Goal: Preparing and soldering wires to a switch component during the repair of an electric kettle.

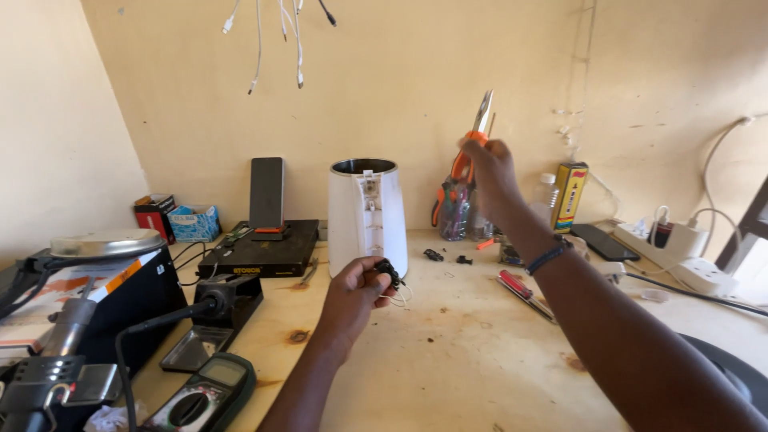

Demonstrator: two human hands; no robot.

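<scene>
At the lower left of the frame, a green multimeter (202, 398) and a heat tool (48, 360) lay at the near edge of the pale wooden surface (448, 352). Just above centre of that surface, the left hand (356, 292) kept a closed grip on a small black part (389, 273) with thin white wires trailing from it, held above the wood just in front of a white kettle body (367, 214). To the right and higher, the right hand (490, 172) was raised, its grip closed around the orange handles of pliers (478, 132), their metal nose pointing up. A red screwdriver (524, 292) lay below that wrist. Against the far wall stood a yellow box (570, 195), a black flat unit (260, 250) and a white power strip (680, 256) at right.
</scene>
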